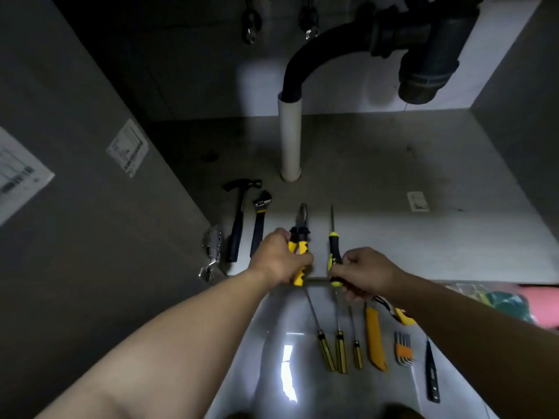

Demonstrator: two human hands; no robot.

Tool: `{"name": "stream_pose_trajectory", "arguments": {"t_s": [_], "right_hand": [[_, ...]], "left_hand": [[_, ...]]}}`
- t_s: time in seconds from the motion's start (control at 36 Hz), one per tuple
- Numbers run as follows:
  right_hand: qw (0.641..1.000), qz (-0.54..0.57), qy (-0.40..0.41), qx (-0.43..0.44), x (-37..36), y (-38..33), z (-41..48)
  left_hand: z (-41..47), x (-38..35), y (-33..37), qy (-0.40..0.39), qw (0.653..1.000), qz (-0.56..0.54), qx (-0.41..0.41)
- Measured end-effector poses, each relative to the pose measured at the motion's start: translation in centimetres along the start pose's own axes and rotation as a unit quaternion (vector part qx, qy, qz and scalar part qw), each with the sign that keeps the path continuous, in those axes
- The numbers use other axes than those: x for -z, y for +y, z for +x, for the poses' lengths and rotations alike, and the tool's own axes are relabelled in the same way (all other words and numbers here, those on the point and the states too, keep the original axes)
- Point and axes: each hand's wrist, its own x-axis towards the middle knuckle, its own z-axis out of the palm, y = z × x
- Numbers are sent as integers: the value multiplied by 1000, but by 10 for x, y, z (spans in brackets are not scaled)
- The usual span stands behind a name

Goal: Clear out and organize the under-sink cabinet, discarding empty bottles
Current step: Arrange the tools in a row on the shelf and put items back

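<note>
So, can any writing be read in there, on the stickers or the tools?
Nothing can be quoted.
Sticker on the left cabinet wall: print too blurred.
Larger sheet at the left edge: too blurred.
Small white label on the cabinet floor: too small.
Marking on the wrench: too small.

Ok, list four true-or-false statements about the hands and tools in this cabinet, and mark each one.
1. The left hand grips the pliers. True.
2. The right hand holds nothing. False: it grips the screwdriver by its black and yellow handle.
3. The hammer lies to the left of the wrench. True.
4. The white pipe lies flat. False: it stands upright.
</note>
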Motion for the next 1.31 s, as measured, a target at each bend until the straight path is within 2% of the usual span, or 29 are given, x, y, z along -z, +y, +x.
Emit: {"name": "stream_pose_trajectory", "arguments": {"t_s": [0.14,0.33,0.47,0.64,0.75,0.86,1.03,1.31], "right_hand": [[994,-45,97,32,-11,-3,34],[980,-126,149,32,-25,-14,59],[973,-137,182,29,-38,-17,64],[967,-128,217,39,-57,-11,67],[960,-117,246,71,-68,0,66],[959,-107,249,85,-73,5,66],[960,-96,250,83,-80,2,68],[964,-101,239,61,-83,-11,77]], "left_hand": [[30,-1,0,87,981,175,3],[51,-14,-6,128,959,254,-14],[39,-26,-18,171,950,254,-54],[12,-33,-46,138,950,236,-151],[6,-35,-60,129,949,223,-183],[8,-36,-60,141,947,225,-179],[11,-34,-56,163,951,228,-129],[14,-35,-57,187,950,220,-119]]}}
